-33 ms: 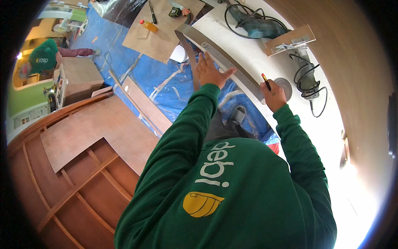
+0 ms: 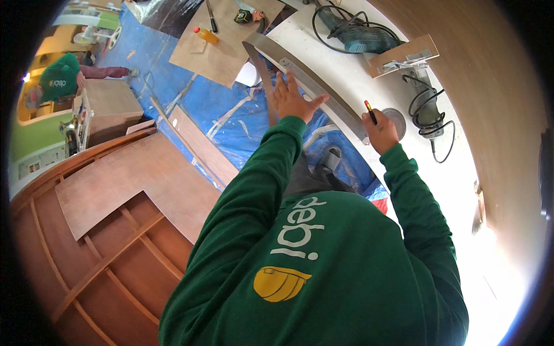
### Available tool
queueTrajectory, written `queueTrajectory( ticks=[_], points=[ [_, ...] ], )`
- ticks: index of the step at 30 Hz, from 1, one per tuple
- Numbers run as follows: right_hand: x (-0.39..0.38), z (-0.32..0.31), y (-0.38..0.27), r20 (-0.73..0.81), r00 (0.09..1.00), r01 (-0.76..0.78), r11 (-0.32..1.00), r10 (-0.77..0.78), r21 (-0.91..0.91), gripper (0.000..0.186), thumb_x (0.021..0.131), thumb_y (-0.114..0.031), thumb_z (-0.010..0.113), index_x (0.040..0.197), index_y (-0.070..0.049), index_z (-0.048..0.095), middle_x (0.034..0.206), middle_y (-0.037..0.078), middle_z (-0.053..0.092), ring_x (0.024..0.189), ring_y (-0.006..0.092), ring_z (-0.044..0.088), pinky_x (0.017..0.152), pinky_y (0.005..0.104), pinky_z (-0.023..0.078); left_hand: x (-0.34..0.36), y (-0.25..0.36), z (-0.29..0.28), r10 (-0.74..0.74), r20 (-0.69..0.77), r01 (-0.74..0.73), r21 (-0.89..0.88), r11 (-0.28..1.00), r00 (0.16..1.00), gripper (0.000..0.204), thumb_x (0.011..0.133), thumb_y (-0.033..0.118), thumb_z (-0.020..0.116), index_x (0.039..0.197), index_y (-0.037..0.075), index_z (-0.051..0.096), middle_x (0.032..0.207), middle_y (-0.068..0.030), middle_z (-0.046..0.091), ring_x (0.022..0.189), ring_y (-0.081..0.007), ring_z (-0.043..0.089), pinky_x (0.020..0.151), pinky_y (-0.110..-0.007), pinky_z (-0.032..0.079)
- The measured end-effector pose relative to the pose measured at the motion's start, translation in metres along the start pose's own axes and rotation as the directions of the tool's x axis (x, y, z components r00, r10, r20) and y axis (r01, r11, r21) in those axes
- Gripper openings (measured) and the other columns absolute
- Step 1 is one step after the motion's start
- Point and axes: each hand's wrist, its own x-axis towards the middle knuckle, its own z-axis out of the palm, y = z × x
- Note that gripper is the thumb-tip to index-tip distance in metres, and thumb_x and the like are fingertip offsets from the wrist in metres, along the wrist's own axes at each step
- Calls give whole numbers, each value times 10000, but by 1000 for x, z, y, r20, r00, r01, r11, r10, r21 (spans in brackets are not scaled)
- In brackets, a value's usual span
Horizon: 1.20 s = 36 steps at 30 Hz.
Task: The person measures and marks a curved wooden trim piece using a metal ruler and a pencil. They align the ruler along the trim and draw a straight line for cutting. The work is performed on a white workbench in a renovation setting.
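Observation:
My left hand (image 2: 293, 102) is spread with its fingers apart over a long brown-grey board strip (image 2: 337, 102), seeming to rest against its near side. A pale metallic strip with a hole at its end (image 2: 285, 61) runs along the board, partly hidden by that hand. My right hand (image 2: 382, 134) is closed around a thin black pencil (image 2: 370, 112) with a red and orange end, which points up and away. That hand is at the board's right end, over the white worktop (image 2: 369, 86). A grey disc (image 2: 396, 123) lies just beside it.
Corded power tools (image 2: 360, 41) (image 2: 428, 109) lie on the worktop near a small wooden piece (image 2: 404, 56). A plywood sheet (image 2: 231, 49) holds a bottle (image 2: 206, 36) and a tape measure (image 2: 243, 16). Blue sheeting (image 2: 236, 118) covers the floor. Another person (image 2: 60, 78) is far left, beyond a wooden frame (image 2: 107, 262).

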Motion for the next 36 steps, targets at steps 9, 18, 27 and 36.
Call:
queueTrajectory(
  ticks=[9,18,27,36],
  points=[
    [5,-40,22,-77,990,-81,919,120,386,368,1031,-332,595,958,21,672,763,40,644,693,118,570,672,310,485,13,-7,13,258,-7,-252,191,949,966,933,809,822,610,1508,208,536,1632,-194,340,1514,-409,283,1207,-642,185],
    [-19,-22,33,64,969,243,966,-238,-91,259,876,-187,701,1048,2,658,977,200,664,955,387,659,820,459,526,15,-8,12,299,7,-290,264,920,954,933,812,808,625,1503,187,543,1638,-186,325,1508,-396,293,1211,-636,186],
    [-22,6,24,67,976,215,896,-205,-390,417,848,-283,717,1138,-10,594,1048,197,626,963,409,659,806,494,549,15,-6,8,262,47,-266,205,942,964,945,825,811,613,1523,181,522,1657,-178,286,1523,-393,261,1236,-611,137],
    [-23,12,15,80,989,150,872,-127,-466,380,844,-301,699,1071,-1,640,1047,202,634,945,402,673,798,504,561,15,-5,7,248,78,-259,220,940,966,973,827,832,586,1542,180,495,1663,-181,276,1534,-394,242,1238,-614,128]
  ],
)
